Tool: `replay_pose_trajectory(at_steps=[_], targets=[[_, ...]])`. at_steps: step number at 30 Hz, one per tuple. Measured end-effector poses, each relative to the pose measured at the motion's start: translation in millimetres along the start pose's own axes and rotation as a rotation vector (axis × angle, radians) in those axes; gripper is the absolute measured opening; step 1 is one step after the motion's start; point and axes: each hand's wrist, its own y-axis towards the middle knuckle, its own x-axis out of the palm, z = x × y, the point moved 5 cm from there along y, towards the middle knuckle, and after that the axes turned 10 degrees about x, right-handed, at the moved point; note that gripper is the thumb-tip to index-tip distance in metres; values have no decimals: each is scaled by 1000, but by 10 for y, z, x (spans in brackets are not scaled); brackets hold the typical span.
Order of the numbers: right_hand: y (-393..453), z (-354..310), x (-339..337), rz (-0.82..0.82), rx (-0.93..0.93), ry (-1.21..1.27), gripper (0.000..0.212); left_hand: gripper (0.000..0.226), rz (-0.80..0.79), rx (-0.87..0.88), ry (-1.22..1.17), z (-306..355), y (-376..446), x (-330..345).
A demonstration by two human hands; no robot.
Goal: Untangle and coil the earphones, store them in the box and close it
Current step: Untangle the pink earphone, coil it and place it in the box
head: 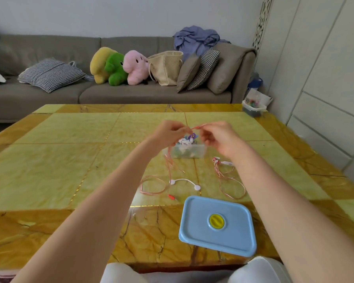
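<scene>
Above the clear plastic box (194,153), my left hand (170,132) and my right hand (217,136) both pinch a pink earphone cable (168,170). A short stretch of it runs taut between my fingers. From my left hand the cable hangs to the table, loops there and ends in a red plug (170,196). Another part loops at the right with the pink earbuds (215,159) beside my right forearm. The box stands open with other coloured earphones inside. Its blue lid (217,225), with a yellow knob, lies flat near the table's front edge.
A white cable clip (185,181) lies between the cable loops. The yellow marble table (59,160) carries a small container of coloured bits (253,108) at its far right corner. A grey sofa (131,92) with cushions, plush toys and a bag stands behind.
</scene>
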Motion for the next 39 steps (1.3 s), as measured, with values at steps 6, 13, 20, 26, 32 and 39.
replay_pose_trajectory(at_steps=[6,13,20,26,32,39], targets=[[110,105,-493,346,64,172,19,27,2,-129,-56,-469,-157,-114],[47,452,181,-208,76,-521,44,34,-63,-40,10,-366,-68,241],[176,620,-6,92,71,-48,23,17,-40,-112,-124,-581,-133,382],[232,857,-155,124,143,275,22,15,130,-136,-153,-794,-127,419],[270,1050,-280,131,162,441,20,17,103,-140,-127,-892,-217,531],[312,867,-193,108,64,215,26,28,497,-170,-232,-998,-179,299]])
